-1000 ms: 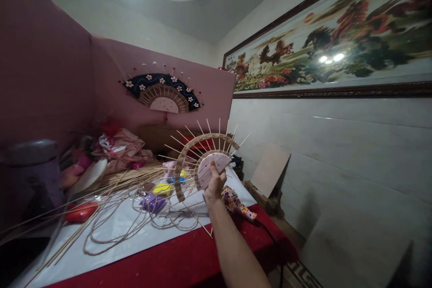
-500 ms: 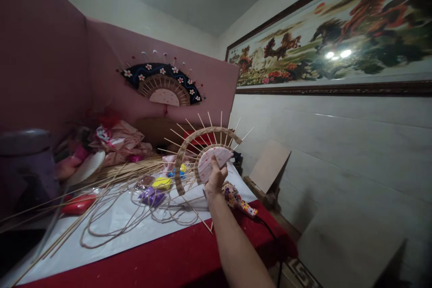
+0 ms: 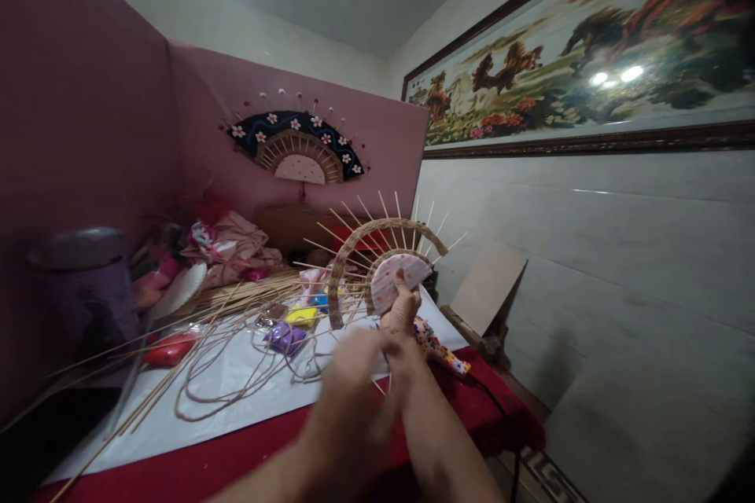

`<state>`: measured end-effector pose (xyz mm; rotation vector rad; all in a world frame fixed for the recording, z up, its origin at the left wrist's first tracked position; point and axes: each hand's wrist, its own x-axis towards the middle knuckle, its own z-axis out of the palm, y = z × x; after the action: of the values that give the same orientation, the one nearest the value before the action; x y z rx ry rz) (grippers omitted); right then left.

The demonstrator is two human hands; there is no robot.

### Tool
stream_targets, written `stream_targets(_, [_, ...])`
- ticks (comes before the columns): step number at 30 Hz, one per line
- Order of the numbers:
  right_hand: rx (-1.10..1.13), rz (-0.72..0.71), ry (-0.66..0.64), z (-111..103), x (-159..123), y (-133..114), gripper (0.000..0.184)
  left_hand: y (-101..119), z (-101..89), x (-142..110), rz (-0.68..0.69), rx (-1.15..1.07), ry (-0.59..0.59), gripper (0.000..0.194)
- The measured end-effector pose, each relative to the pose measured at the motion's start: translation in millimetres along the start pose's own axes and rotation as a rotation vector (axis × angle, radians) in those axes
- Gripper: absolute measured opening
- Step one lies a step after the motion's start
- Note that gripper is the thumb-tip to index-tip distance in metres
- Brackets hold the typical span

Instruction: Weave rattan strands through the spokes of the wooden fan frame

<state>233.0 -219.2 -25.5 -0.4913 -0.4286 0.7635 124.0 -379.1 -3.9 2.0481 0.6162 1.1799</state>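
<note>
So this person's right hand [image 3: 401, 314] has a firm pinch on the bottom of a stick-and-weave fan frame [image 3: 386, 283], thumb flat against its pink half-disc [image 3: 414, 266], keeping it up above the right side of the white sheet [image 3: 150, 432]. The left hand [image 3: 352, 377] is just a blur, near side, by the right wrist; can't tell how open it is or whether it's got anything. A purple packet [image 3: 285, 339] and a yellow packet [image 3: 301, 317] lie left of the frame. On the far partition [image 3: 389, 118] there's 1 dark flowery fan [image 3: 300, 167].
</note>
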Motion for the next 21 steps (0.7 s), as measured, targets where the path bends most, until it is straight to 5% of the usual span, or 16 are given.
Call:
stream_targets(3, [0.018,0.003,0.005,-0.2,-0.4,-2.4,0.049,-28.9,-65.1,24.7,-0.077,0.354,0.613,0.007])
stream_targets(5, [0.049,0.009,0.009,0.1,0.4,-3.1,0.048,-48.2,-99.3,32.6,-0.143,0.375,0.746,0.009])
stream_targets(7, [0.086,0.040,0.003,0.4,1.6,-3.4,0.044,-63.7,-123.2,36.5,-0.284,0.139,0.793,0.014])
stream_targets(10, [0.120,0.153,-0.025,0.8,2.4,-3.0,0.037,-74.8,-140.4,39.9,-0.484,-0.246,0.548,0.019])
stream_targets(14, [0.144,0.287,-0.060,1.1,0.4,-0.6,0.029,-72.2,-139.4,38.7,-0.496,-0.587,0.134,0.023])
stream_targets(21, [0.143,0.345,-0.053,2.4,-3.8,5.3,0.029,-75.1,-128.6,23.5,-0.641,-0.694,0.155,0.030])
